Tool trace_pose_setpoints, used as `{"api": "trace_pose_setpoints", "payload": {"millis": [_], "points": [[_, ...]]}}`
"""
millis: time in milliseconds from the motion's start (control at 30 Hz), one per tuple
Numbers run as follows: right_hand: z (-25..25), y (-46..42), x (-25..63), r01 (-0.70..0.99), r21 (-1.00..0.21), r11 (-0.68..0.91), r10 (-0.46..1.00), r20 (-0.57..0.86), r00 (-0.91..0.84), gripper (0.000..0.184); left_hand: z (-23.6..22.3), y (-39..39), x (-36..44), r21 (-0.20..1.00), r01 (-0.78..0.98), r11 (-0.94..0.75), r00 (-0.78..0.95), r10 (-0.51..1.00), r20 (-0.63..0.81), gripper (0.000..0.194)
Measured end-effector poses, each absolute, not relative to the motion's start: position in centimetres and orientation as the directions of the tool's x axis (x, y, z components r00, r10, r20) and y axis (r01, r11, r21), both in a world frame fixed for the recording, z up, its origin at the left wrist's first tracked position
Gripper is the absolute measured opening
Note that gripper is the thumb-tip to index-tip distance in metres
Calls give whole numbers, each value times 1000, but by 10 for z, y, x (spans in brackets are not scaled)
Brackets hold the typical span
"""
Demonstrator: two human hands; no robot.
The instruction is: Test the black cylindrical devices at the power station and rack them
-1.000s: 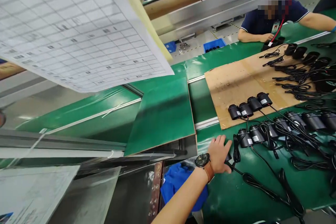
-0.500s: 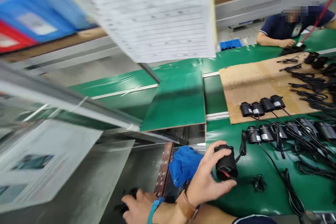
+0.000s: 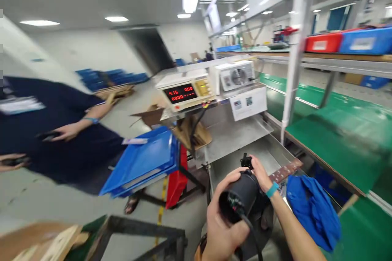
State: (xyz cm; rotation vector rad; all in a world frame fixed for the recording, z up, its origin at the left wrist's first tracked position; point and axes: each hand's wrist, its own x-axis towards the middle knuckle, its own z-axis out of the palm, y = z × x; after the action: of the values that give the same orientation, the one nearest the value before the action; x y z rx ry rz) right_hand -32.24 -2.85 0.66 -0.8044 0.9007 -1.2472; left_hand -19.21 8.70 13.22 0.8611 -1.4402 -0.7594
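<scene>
My left hand (image 3: 225,216), a brown strap at its wrist, is wrapped round a black cylindrical housing (image 3: 249,189). The housing's open end faces me, showing a small circuit board and wires inside. A black cable (image 3: 252,232) hangs down from that end. At the far end of the housing is my right hand (image 3: 259,171), with a blue band on the wrist. Its fingers are closed on a small black part (image 3: 246,161) with a short stub; its exact kind is unclear. Below both hands lies a metal tray (image 3: 223,171).
A power supply (image 3: 183,91) with red digits stands beyond the metal shelf. Blue trays (image 3: 143,155) are to the left, near a co-worker (image 3: 61,130) holding dark objects. Blue cloth (image 3: 312,208) and a green bench (image 3: 333,138) lie to the right.
My view has swung left and up, away from the bench with the rows of black housings. My left hand keeps its housing. My right hand has come up beside it with the small black part.
</scene>
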Motion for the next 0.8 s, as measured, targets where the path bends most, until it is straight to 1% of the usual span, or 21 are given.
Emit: {"api": "trace_pose_setpoints", "payload": {"millis": [67,133,233,333,433,633,800], "points": [[12,-31,-311,454,-860,232,-964,-139,227,79,111,84,-183,870,-152,470,125,-864,488,52],[19,-25,-301,450,-839,307,-927,-155,342,72,85,76,-177,887,-187,422,242,-855,458,52],[26,-13,-291,371,-853,367,-891,-208,403,68,51,63,-168,872,-260,414,317,-817,482,53],[29,-9,-286,334,-866,372,-887,-226,403,67,31,53,-159,840,-330,432,302,-794,527,54],[33,-8,-283,329,-886,327,-902,-189,389,66,24,45,-155,819,-366,442,277,-788,549,56],[44,1,-284,272,-935,229,-928,-125,351,63,18,42,-158,742,-495,452,136,-804,580,58],[47,8,-293,222,-955,199,-920,-105,377,59,13,43,-158,702,-538,467,39,-818,574,60]]}}
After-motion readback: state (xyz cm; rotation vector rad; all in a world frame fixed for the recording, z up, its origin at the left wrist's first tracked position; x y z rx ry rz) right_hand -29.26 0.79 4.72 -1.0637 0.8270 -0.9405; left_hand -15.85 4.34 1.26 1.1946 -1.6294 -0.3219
